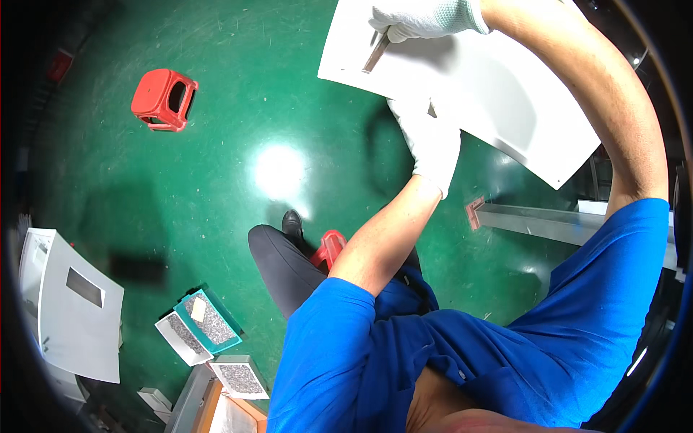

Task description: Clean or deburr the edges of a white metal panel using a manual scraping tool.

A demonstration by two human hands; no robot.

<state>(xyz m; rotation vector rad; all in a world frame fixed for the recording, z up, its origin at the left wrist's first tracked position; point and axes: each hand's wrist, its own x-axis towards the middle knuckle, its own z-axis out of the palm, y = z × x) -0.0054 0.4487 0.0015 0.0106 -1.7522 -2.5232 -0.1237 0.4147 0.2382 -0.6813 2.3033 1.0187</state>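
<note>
A large white panel (pixel 498 94) reaches from the top of the view toward the right, with a small hole near its lower right corner. In a white work glove, my left hand (pixel 429 137) grips the panel's near edge; its fingertips blend into the white surface. My right hand (pixel 419 17), gloved as well, is closed around a short, flat metal tool (pixel 376 55) whose exact kind I cannot make out. The tool's free end points down and left, at the panel's face near its left corner. My right arm curves over the panel from the right.
A red plastic stool (pixel 162 99) stands on the green floor (pixel 231 173) at left. Grey-white panels (pixel 83 310) are stacked lower left, near open boxes of speckled grey material (pixel 209 317). A metal beam (pixel 534 222) lies right, below the panel. Another red stool (pixel 330 247) shows between my legs.
</note>
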